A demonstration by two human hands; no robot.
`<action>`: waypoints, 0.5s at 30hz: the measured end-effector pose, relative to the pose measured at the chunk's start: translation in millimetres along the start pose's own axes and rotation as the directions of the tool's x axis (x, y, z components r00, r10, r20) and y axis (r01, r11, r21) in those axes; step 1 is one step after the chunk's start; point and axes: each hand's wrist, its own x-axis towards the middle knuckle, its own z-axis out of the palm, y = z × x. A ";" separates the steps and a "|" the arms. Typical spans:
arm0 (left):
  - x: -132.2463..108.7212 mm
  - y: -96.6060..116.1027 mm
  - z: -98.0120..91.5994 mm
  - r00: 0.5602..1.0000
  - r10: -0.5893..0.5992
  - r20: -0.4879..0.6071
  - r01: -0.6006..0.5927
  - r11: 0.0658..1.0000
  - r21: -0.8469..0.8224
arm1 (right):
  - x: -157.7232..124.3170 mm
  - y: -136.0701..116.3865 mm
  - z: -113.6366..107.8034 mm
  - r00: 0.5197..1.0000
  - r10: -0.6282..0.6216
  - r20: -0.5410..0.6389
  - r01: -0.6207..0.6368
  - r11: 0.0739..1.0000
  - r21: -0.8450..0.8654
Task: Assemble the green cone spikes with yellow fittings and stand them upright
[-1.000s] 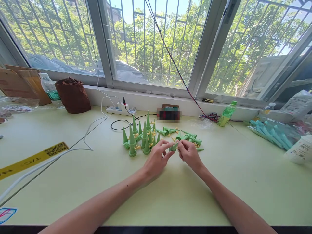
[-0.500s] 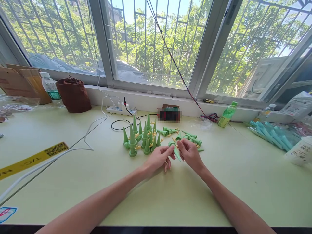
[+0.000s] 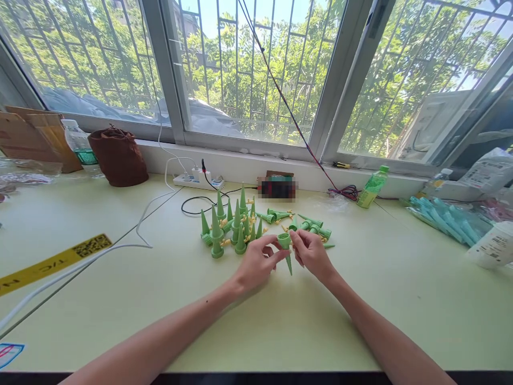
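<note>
**Green cone, held over the desk: one of a part-finished batch**

Item in hand: one cone [image 3: 286, 250], green plastic, held point down with its open cup end up, just above the desk [image 3: 120, 299], in front of the two groups of like pieces.

Left hand [image 3: 256, 263]: the grip is narrow, with thumb and forefinger pinched on the cup end from the left.

Right hand [image 3: 311, 252]: the grip is narrow, with the fingertips closed against the cup rim from the right. Whether a small yellow part is pinched there too cannot be told.

Standing cones [image 3: 230, 227]: a tight cluster just beyond the left hand, set upright on their cups. Small yellow fittings are seen at several bases. These are judged to be the finished lot.

Lying cones [image 3: 315, 229]: a looser heap just beyond the right hand, on their sides, with a few yellow bits among them. These are judged to be the lot not yet dealt with. The heap looks smaller than the upright cluster, so the batch is judged to be past halfway, with the held piece and the heap left.

Surroundings, outward:
- a power strip [image 3: 198, 179] with a black lead, at the back under the window
- a white cable [image 3: 100, 256] and a yellow label [image 3: 56, 262], to the left
- a brown bag [image 3: 118, 156], far left
- a green bottle [image 3: 372, 188], at the sill
- teal packets [image 3: 444, 222], far right
</note>
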 end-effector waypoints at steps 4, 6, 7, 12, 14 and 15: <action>-0.5 -1.7 1.1 0.988 0.132 -0.076 -0.122 0.985 0.123 | -1.2 -3.0 0.1 1.000 0.000 0.019 0.000 1.000 0.009; -0.9 -3.1 1.4 0.974 0.204 -0.094 -0.184 0.965 0.187 | -1.9 -3.9 0.1 1.000 -0.002 0.032 0.002 1.000 0.014; -1.1 -3.6 1.4 0.968 0.231 -0.097 -0.207 0.955 0.213 | -2.1 -3.8 0.2 0.999 -0.003 0.037 0.002 1.000 0.017; -1.4 -3.3 1.4 0.959 0.263 -0.108 -0.225 0.934 0.278 | -1.7 2.0 1.9 1.000 -0.010 0.000 0.010 1.000 0.019; -0.8 -2.5 1.4 0.967 0.215 -0.134 -0.176 0.951 0.256 | -0.9 5.0 2.9 0.999 -0.010 -0.036 0.011 1.000 0.017; -0.2 -2.2 1.3 0.974 0.173 -0.149 -0.138 0.965 0.224 | -0.5 6.2 3.3 0.999 -0.007 -0.048 0.008 1.000 0.024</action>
